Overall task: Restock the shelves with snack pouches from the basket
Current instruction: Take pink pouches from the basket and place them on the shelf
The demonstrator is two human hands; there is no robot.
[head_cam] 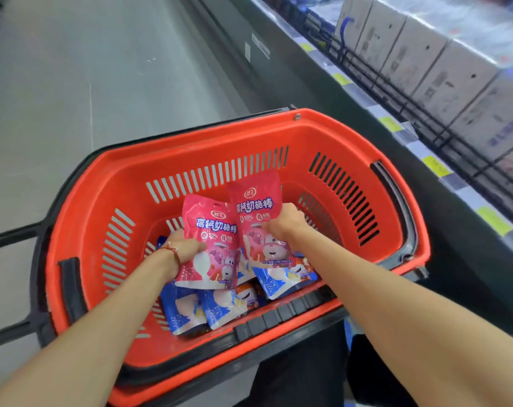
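A big red basket [190,142] sits on the gray floor [73,83]. Both hands reach down into it.

The left hand [184,245] grips a pink pouch [211,242] by its left edge, with the fingers curled round it. A red string [174,252] is tied on that wrist. The right hand [284,223] grips a second pink pouch [258,207] by its right edge. The two pink pouches are held up in the middle of the basket, side by side, and the second one overlaps the first a little.

Under them, blue pouches [220,309] lie in a heap on the basket floor, close to the near wall. The pink pouches hide part of the heap.

A black handle [11,239] sticks out from the basket's left side.

The shelf [363,98] runs along the right, just beside the basket's right rim. White boxes [455,77] stand in a row on it, behind a thin black wire rail [396,95]. Yellow tags [435,165] dot the shelf's front edge. The basket's high right wall stands between the hands and the shelf.
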